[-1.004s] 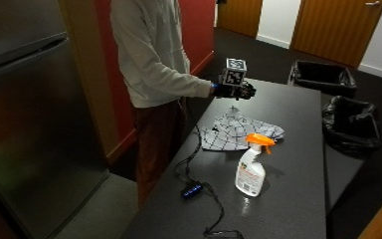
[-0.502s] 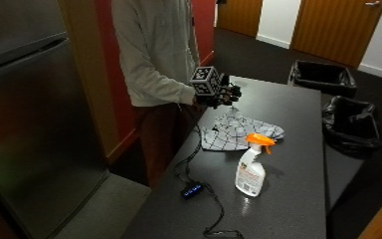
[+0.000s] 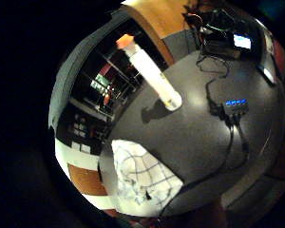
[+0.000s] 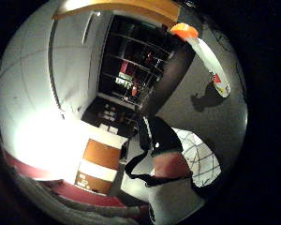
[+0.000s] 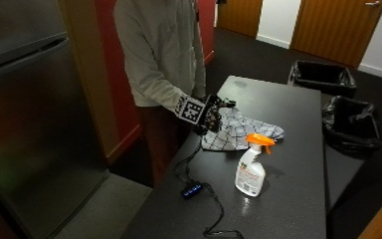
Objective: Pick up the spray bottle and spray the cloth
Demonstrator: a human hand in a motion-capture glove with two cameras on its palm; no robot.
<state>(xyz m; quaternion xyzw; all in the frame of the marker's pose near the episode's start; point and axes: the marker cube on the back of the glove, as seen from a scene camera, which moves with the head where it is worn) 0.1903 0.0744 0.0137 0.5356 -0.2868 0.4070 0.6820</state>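
Standing upright near the middle of the dark grey tabletop (image 5: 290, 104), the white plastic spray bottle with an orange trigger head (image 5: 251, 169) is where we begin; it is untouched, its nozzle facing the tabletop's far edge, and a faint shadow lies at its base. Just beyond it, towards the person, we see the white cloth with a dark grid pattern (image 5: 234, 132) lying crumpled on the tabletop, near the bottle but apart from it. The person's black-gloved right hand (image 5: 207, 117) hangs over the near edge of that cloth, well apart from the bottle; as for the grip, we cannot tell from the outside view whether the fingers are spread or curled, and we see nothing held in it. Both palm views look out across the tabletop at the upright bottle (image 3: 149, 71) and at the checked cloth (image 3: 140, 178), which lies closer to the palm.

On the tabletop's near side, a small black hub with blue lights (image 5: 192, 189) sits by the edge, with a black cable (image 5: 212, 214) trailing from it along the surface. The person, in a light grey long-sleeved top (image 5: 161, 50), stands at the tabletop's side. Beside them we note a tall stainless-steel refrigerator (image 5: 25, 124). Across the tabletop, two black bins lined with black bags (image 5: 350, 122) stand on the dark floor, with wooden doors (image 5: 333, 27) behind.
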